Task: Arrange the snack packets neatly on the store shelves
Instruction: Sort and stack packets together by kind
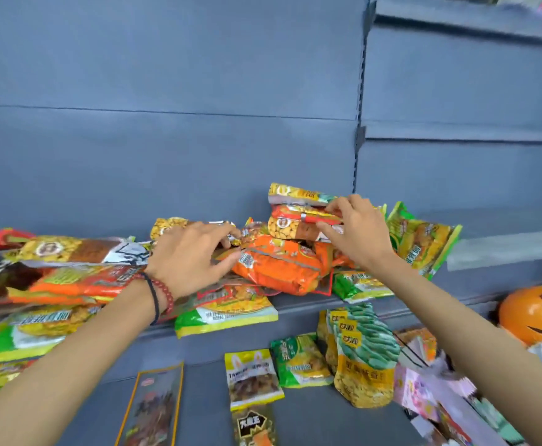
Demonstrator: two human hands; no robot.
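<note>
Forearms (70,365) extended; both hands (186,255) (356,233) pinch packets (295,216).

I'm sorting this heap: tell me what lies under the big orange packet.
A red-edged packet peeks out beneath the orange packet, and that lies on a green-and-yellow packet. Whatever sits under the orange one's middle is covered.
</note>
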